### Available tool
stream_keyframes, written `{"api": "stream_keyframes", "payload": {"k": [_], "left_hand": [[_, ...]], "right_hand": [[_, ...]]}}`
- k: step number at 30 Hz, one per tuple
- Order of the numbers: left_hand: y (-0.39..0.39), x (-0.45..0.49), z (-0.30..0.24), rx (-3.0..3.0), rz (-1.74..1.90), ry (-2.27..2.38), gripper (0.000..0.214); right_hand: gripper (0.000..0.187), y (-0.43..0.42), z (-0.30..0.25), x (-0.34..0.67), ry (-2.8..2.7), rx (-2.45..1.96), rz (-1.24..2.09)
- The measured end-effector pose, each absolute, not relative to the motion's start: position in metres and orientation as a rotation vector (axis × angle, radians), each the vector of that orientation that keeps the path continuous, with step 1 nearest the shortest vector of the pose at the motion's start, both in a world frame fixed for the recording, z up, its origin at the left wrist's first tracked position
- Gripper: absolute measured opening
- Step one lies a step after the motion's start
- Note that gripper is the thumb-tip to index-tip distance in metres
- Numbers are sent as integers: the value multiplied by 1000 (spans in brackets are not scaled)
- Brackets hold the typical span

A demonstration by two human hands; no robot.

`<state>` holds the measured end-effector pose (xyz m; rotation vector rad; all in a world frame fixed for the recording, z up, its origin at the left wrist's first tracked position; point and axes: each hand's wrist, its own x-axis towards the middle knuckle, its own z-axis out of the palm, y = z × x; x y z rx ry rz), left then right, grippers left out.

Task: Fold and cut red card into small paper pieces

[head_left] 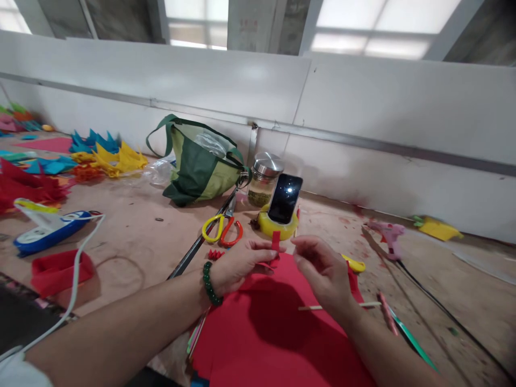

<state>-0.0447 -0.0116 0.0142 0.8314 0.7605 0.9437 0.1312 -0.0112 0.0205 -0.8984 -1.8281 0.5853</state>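
Pinching a red strip above red sheets

The left hand has thumb and fingers closed on the red strip, near the red sheets' far edge. Just to its right, the right hand is half open, fingers curled, with nothing visible in its grasp. Farther away on the surface, scissors lie left of a tilted phone on a yellow tape roll; a pink glue gun is right.

Smooth matt red sheet, glossy phone
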Motion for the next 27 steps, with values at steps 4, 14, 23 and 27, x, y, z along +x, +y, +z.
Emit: {"api": "stream_keyframes", "payload": {"k": [4,14,23,27], "left_hand": [[-10,-44,11,859,1042,752,22],[-11,-43,14,899,1081,837,18],[-9,-42,11,888,1125,920,17],[-9,-42,11,889,1110,891,18]], "right_hand": [[35,-9,15,135,-2213,-763,282],[14,-6,14,134,-2296,-765,64],[10,0,17,130,-2155,-899,487],[10,0,15,130,-2083,-957,528]]}}
